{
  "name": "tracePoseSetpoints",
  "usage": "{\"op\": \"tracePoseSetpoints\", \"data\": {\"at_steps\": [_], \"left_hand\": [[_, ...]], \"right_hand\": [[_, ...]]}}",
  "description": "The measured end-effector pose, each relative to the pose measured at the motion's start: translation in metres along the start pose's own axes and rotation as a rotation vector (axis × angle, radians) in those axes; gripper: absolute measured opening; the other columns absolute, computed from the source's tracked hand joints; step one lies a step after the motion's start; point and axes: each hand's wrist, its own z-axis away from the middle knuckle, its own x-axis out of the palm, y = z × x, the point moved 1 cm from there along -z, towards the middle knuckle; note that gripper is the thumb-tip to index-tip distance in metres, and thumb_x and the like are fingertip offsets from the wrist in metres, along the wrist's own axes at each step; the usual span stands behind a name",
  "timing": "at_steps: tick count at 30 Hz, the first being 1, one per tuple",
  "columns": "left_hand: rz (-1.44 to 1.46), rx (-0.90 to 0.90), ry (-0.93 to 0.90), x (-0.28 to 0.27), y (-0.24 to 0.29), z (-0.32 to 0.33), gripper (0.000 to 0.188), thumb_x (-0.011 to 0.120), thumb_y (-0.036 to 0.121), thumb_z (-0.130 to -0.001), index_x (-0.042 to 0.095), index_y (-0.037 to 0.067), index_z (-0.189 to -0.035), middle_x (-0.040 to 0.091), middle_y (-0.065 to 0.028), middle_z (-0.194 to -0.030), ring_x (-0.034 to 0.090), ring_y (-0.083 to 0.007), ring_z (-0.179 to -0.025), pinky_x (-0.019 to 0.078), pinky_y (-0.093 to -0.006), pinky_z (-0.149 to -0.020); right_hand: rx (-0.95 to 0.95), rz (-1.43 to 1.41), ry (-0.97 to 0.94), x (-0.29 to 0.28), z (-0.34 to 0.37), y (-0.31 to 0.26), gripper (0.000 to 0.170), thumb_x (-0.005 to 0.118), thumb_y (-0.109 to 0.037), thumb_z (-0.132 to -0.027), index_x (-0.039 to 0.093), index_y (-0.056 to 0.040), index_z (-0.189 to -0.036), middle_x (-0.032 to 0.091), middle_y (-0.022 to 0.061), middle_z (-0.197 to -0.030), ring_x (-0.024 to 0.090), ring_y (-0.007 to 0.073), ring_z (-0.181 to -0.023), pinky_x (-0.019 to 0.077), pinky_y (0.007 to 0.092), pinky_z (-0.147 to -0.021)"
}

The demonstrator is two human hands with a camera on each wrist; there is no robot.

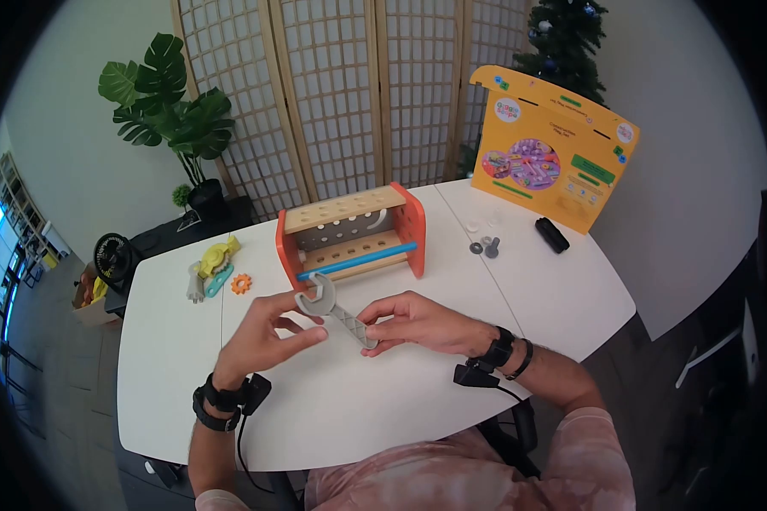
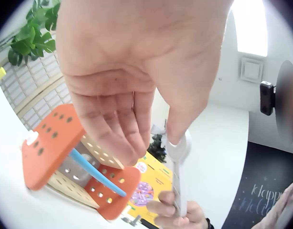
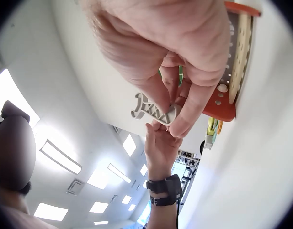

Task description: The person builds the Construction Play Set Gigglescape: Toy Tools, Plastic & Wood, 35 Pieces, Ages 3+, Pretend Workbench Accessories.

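Pink shirt [image 1: 392,473]: was nearest, along the near edge of the white surface [image 1: 341,413].
Black bands [image 1: 216,404]: circled both wrists, with a small device on each.
Left grip [image 1: 264,334]: was spread, thumb apart from loosely bent fingers, with hold of nothing; it stood round the wrench's forked head, and whether skin touched it could not be told.
Right grip [image 1: 411,317]: was closed in a pinch, thumb and fingers on the end of the wrench's handle.
Grey wrench [image 1: 346,319]: was held up above the surface between both hands, head toward the left.
Toy bench [image 1: 341,211]: stood just beyond, with red ends, holed wooden boards and a blue bar across the front.
Orange gear [image 1: 241,284]: lay left of the bench, near a teal tool [image 1: 219,280] and a yellow piece [image 1: 219,255].
Grey bolt [image 1: 493,248]: was right of the bench, near a dark washer [image 1: 475,249].
Black case [image 1: 551,235]: lay farther right.
Yellow box [image 1: 541,162]: stood at the far right.
Lattice screen [image 1: 337,102]: was behind the surface, a leafy plant [image 1: 164,70] to its left.
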Motion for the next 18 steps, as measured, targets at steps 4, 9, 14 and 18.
{"op": "tracePoseSetpoints", "data": {"at_steps": [4, 9, 14, 18], "left_hand": [[0.063, 0.164, -0.067, 0.026, 0.009, -0.007, 0.035, 0.08, 0.014, -0.1, 0.072, -0.002, -0.13, 0.077, -0.0135, -0.125, 0.075, -0.02, -0.11, 0.0612, -0.0338, -0.093], [0.24, 0.171, 0.006, 0.027, 0.002, -0.007, 0.03, 0.07, 0.012, -0.107, 0.068, -0.002, -0.134, 0.077, -0.0125, -0.117, 0.074, -0.0195, -0.11, 0.0598, -0.0367, -0.097], [0.117, 0.014, -0.01, 0.017, 0.005, -0.002, 0.03, 0.065, 0.016, -0.111, 0.068, -0.002, -0.135, 0.076, -0.0098, -0.107, 0.074, -0.0166, -0.102, 0.0629, -0.0348, -0.089], [0.013, -0.006, -0.012, 0.02, 0.0, 0.0, 0.037, 0.067, 0.02, -0.111, 0.066, -0.001, -0.141, 0.075, -0.0086, -0.097, 0.074, -0.0148, -0.088, 0.0637, -0.0309, -0.076]], "right_hand": [[-0.014, -0.01, -0.054, 0.008, -0.005, 0.006, 0.039, 0.066, -0.017, -0.111, 0.062, 0.0056, -0.142, 0.069, 0.0088, -0.129, 0.075, 0.0221, -0.115, 0.0614, 0.0336, -0.106], [-0.026, 0.191, 0.083, -0.001, 0.003, -0.007, 0.033, 0.071, -0.017, -0.108, 0.069, 0.0042, -0.133, 0.075, 0.0103, -0.117, 0.076, 0.0176, -0.106, 0.0637, 0.0307, -0.095], [-0.126, 0.534, 0.298, -0.056, 0.019, -0.028, 0.021, 0.071, -0.014, -0.107, 0.076, 0.0015, -0.121, 0.078, 0.0065, -0.105, 0.075, 0.013, -0.094, 0.0636, 0.0299, -0.081], [-0.193, 0.923, 0.699, -0.112, 0.041, -0.065, 0.016, 0.073, -0.012, -0.103, 0.078, -0.0002, -0.112, 0.077, 0.004, -0.098, 0.072, 0.0099, -0.082, 0.0597, 0.0272, -0.069]]}}
